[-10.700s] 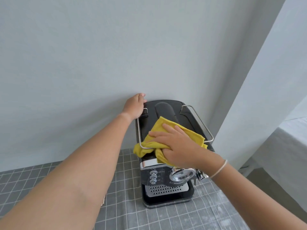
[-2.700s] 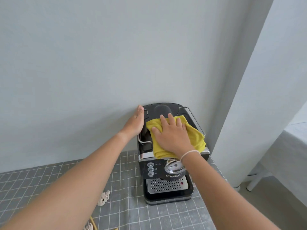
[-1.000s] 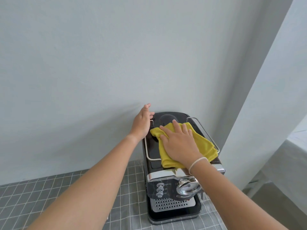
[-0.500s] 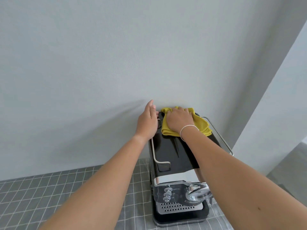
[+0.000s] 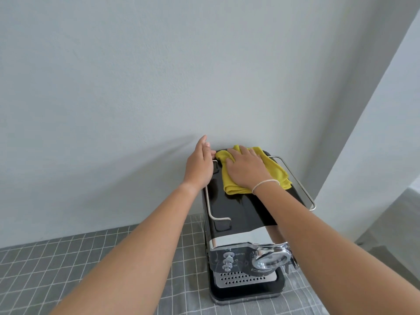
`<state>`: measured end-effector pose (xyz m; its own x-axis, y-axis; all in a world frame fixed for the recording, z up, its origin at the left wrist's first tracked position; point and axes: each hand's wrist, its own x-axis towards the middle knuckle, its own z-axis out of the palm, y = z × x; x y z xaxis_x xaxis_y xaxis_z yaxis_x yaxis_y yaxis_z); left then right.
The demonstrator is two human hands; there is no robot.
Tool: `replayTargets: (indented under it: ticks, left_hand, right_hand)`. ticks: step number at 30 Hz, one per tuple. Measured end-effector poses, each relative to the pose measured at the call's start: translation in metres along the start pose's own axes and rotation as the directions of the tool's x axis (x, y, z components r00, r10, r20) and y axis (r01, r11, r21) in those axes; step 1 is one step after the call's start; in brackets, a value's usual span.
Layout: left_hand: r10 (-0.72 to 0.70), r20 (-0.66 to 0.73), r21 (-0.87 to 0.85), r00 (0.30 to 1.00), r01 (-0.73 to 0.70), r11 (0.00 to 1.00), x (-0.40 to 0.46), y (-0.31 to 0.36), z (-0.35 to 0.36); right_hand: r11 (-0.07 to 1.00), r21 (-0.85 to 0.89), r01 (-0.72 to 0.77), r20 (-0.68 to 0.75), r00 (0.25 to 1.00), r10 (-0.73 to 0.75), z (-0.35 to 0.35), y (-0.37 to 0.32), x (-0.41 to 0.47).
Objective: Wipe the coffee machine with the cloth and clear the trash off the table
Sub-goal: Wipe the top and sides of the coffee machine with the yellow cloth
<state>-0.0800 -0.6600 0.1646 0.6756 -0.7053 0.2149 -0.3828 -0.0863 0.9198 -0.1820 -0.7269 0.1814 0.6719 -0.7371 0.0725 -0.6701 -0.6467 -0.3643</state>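
A black and chrome coffee machine (image 5: 236,214) stands on the table against the wall. A yellow cloth (image 5: 275,171) lies on the rear part of its glossy top. My right hand (image 5: 245,170) presses flat on the cloth, fingers spread toward the back edge. My left hand (image 5: 200,164) rests against the machine's upper left rear corner, fingers straight, beside the metal rail. No trash shows in this view.
A grey tablecloth with a white grid (image 5: 68,258) covers the table. The wall (image 5: 204,76) rises directly behind the machine, and a white pillar (image 5: 375,144) stands close on the right. Chrome rails (image 5: 302,189) run along both sides of the machine's top.
My right hand has slid the cloth from the middle of the machine's top to its back edge. My left hand stays at the left rear corner. The view has tilted upward.
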Motion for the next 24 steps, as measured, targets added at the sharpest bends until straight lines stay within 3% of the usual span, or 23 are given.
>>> replayTargets:
  ticks: [8, 15, 19, 24]
  left_hand:
    - [-0.038, 0.021, -0.020, 0.999, 0.038, 0.999, -0.006, 0.006, -0.001]
    - [0.004, 0.109, 0.136, 0.994, -0.019, 0.991, -0.034, 0.011, -0.014]
    - [0.030, 0.191, 0.235, 0.981, -0.076, 0.969, -0.051, 0.016, -0.021]
    - [-0.001, 0.320, 0.319, 0.948, -0.106, 0.942, -0.084, 0.018, -0.035]
  right_hand:
    - [0.992, 0.027, 0.123, 0.061, 0.990, -0.124, -0.015, 0.004, -0.088]
    - [0.989, -0.019, 0.148, 0.013, 0.989, -0.148, -0.017, 0.005, -0.144]
    - [0.990, -0.045, 0.132, -0.033, 0.990, -0.133, -0.012, 0.006, -0.158]
    - [0.998, 0.050, 0.032, -0.014, 0.999, -0.031, -0.016, 0.008, -0.136]
